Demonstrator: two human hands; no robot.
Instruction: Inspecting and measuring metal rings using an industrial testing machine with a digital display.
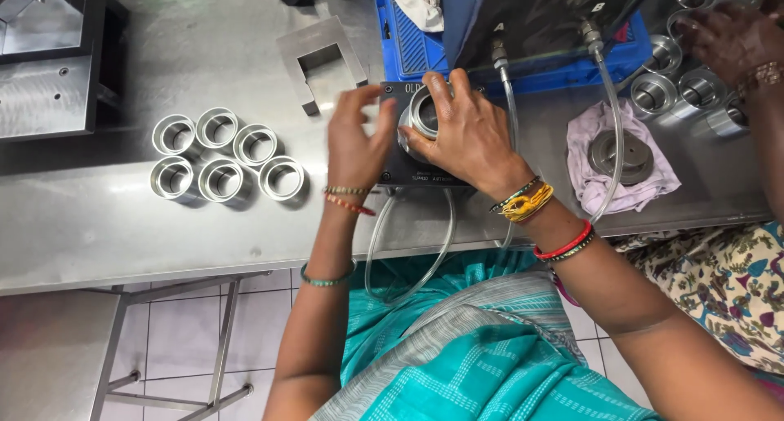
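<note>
From the head camera we looked down on a steel bench (98, 233). Our right hand (465, 135) had its fingers (441, 90) closed around a shiny metal ring (425, 111), holding it on top of a dark block-shaped fixture (412, 172) at the middle of the bench. Our left hand (355, 139) hovered just beside the ring on its left, fingers curled and loosely spread, gripping nothing we could see. Clear tubes (408, 258) looped from the fixture over the bench edge. To the left, well apart, six similar metal rings (224, 155) stood in two rows. To the right lay a grey disc (621, 155) on a pale cloth (653, 184). At the far right another person's hand (731, 37) rested over more rings (661, 90). A blue tray (408, 45) sat behind the fixture.
</note>
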